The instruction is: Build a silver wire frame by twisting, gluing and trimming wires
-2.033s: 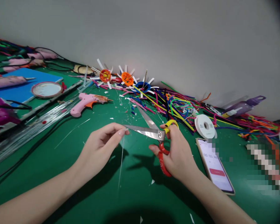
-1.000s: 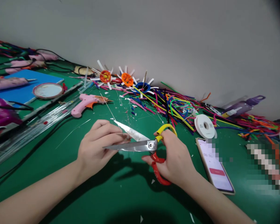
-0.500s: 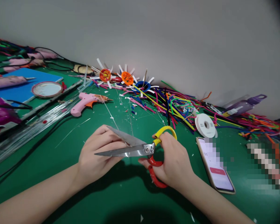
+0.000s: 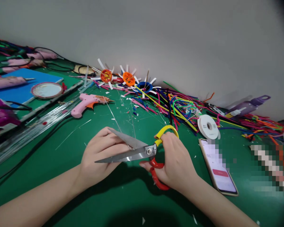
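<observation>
My right hand [image 4: 177,157] grips a pair of scissors [image 4: 149,152] by their yellow and red handles. The blades are spread apart and point left, lying in front of my left hand [image 4: 101,154]. That hand is closed, its fingers curled behind the blades. Whatever it holds is hidden by the blades and fingers. Two thin pale strands [image 4: 112,114] run from the table area beyond toward the blades; whether they are held I cannot tell.
A pink glue gun [image 4: 85,103] lies beyond my left hand. Colourful pipe cleaners [image 4: 180,110] are heaped along the wall, beside flower-like pieces [image 4: 129,78]. A white ribbon spool [image 4: 207,126] and a phone [image 4: 219,170] lie at right. Clear sticks [image 4: 44,118] lie at left.
Hardly anything differs. The scissors and my right hand have shifted very slightly left, with the blades spread a little wider. My left hand stays closed in the same place.
</observation>
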The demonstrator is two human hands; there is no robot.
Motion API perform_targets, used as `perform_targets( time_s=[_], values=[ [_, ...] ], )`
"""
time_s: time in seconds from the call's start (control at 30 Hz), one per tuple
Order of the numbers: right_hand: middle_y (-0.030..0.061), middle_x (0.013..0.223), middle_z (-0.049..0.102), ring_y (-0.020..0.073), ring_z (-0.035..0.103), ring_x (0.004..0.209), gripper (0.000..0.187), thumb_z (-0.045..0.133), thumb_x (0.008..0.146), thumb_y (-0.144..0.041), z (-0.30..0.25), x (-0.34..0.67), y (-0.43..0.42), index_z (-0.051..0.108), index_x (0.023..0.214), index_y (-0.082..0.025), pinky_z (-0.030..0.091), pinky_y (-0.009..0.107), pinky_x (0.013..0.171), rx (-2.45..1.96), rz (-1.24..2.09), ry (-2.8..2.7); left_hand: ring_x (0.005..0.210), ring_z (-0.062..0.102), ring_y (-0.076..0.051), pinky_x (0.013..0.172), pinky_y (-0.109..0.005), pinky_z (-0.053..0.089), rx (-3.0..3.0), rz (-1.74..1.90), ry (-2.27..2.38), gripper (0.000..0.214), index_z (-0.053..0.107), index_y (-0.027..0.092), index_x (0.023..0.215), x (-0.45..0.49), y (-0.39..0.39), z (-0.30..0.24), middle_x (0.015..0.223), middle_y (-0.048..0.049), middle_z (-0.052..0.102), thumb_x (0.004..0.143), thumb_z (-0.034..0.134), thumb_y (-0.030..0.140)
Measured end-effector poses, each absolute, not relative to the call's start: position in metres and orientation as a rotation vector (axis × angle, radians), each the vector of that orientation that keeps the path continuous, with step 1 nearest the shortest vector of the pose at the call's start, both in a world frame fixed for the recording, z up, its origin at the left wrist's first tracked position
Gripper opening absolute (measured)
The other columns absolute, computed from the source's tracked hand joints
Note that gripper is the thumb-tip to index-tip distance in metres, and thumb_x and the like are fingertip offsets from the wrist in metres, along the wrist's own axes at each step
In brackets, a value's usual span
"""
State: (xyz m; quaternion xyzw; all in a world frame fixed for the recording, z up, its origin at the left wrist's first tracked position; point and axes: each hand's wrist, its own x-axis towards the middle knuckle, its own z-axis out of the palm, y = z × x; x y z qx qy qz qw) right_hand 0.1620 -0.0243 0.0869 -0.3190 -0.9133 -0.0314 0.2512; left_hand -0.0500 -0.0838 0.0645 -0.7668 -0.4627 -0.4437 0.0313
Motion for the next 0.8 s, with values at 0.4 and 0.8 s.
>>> perform_targets(
  time_s=[0.4,0.8],
  values=[
    [0.0057,0.065,0.054,0.0198,0.053,0.059,0.037,0.052,0.077,-0.051,0.0862,0.1635,-0.0236,0.049,0.082,-0.015,0.04,0.03,0.05,-0.876,-0.201,-2.481,0.072,0.058,-0.015,0.062,-0.027,0.046,-2.331,-1.486,-1.521,0.016,0.061,0.024,0.079,-0.046,-0.081,0.0628,0.079,-0.0012,0.064,0.079,0.051,0.011],
    [0.0011,0.057,0.055,0.0156,0.054,0.049,0.038,0.054,0.076,-0.056,0.0847,0.1664,-0.0224,0.044,0.074,-0.02,0.035,0.026,0.044,-0.928,-0.172,-2.399,0.073,0.06,-0.015,0.058,-0.026,0.046,-2.308,-1.46,-1.604,0.014,0.063,0.024,0.082,-0.0455,-0.0804,0.0668,0.078,-0.0016,0.064,0.082,0.052,0.016]
  ],
)
